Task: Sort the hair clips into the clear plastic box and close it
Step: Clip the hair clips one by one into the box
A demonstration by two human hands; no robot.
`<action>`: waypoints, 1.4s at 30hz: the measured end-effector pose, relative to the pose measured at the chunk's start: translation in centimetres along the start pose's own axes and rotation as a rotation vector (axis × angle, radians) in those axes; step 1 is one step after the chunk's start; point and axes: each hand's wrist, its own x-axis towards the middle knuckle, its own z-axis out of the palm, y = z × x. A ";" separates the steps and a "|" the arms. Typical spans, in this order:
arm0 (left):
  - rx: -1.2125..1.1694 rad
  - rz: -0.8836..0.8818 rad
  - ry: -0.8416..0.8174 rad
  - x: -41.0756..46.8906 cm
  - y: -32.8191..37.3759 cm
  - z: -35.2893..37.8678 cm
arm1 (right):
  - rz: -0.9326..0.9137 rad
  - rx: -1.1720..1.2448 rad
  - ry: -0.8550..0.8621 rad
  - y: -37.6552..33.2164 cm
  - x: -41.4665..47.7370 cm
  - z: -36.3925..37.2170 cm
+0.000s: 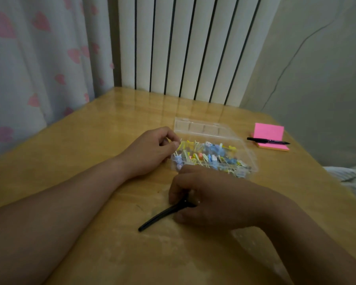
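Heart-print curtain (pixel 39 64) hangs along the left edge of the wooden table (pixel 86 128), and a ribbed radiator (pixel 185 48) stands at the far edge. Open wood runs from the left edge to the left forearm and across the near side. The left hand (pixel 152 150) rests at the left wall of the clear plastic box (pixel 249 157), fingers curled, thumb and forefinger pressed together. A thin pale piece shows at their tips; whether it is pinched cannot be told. The box's lid (pixel 203 127) is open, tilted back on the far side. Inside lies a heap of small hair clips (pixel 210 154), yellow, blue and pink. Near of the box, the right hand (pixel 206 200) grips the hinge end of a black hair clip (pixel 160 215), its long tip lying on the wood, pointing left. At far right a pen (pixel 267 140) lies across pink sticky notes (pixel 269 130), well apart from the box.
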 end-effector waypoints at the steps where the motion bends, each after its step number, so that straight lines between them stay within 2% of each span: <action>1: -0.003 0.000 0.000 0.0 0.0 0.0 | 0.012 0.004 -0.011 0.2 -0.2 -0.2; 5: -0.002 0.007 0.001 0.2 -0.3 0.1 | 0.059 0.014 -0.039 0.7 -0.7 -0.9; 11: -0.001 0.021 0.017 0.3 -0.4 0.2 | 0.012 0.027 0.016 1.2 -0.6 -1.0; 13: -0.009 0.016 0.008 0.3 -0.4 0.1 | 0.028 0.119 0.131 1.9 -0.9 -1.7; 17: -0.015 0.002 -0.001 0.2 -0.6 0.1 | 0.164 0.275 0.565 5.5 -2.2 -3.8; 20: 0.003 0.006 0.015 0.2 -0.7 0.2 | 0.350 0.125 0.720 9.0 -3.4 -4.3; 23: 0.005 0.012 0.008 0.3 -0.7 0.1 | 0.435 -0.015 0.673 10.6 -3.5 -3.6; 30: 0.004 0.002 0.009 0.2 -0.3 0.1 | 0.429 -0.155 0.645 11.7 -2.2 -2.4; 42: 0.001 -0.003 0.002 0.2 -0.3 0.2 | 0.424 -0.087 0.703 12.8 -1.2 -1.7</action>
